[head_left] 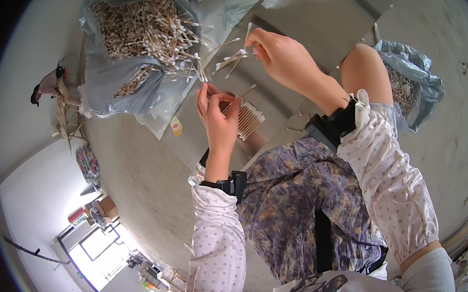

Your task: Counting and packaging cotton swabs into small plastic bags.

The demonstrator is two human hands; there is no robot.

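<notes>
Grey plastic bag (113, 81), open, heaped with cotton swabs (144, 25); second grey bag (415, 73) at far right. Flat grey sheet (308, 23) underlies the work. Right hand (279, 52) pinches a loose bunch of swabs (232, 60). Left hand (217, 110), fingers closed, grips 1 aligned bundle (248, 119), seemingly with 1 stick raised. The 2 hands sit near each other, apart.

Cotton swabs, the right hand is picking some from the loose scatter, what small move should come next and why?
Probably carry them to the left hand: the right hand pinches a few cotton swabs above the sheet, while the left holds an aligned bundle.
</notes>
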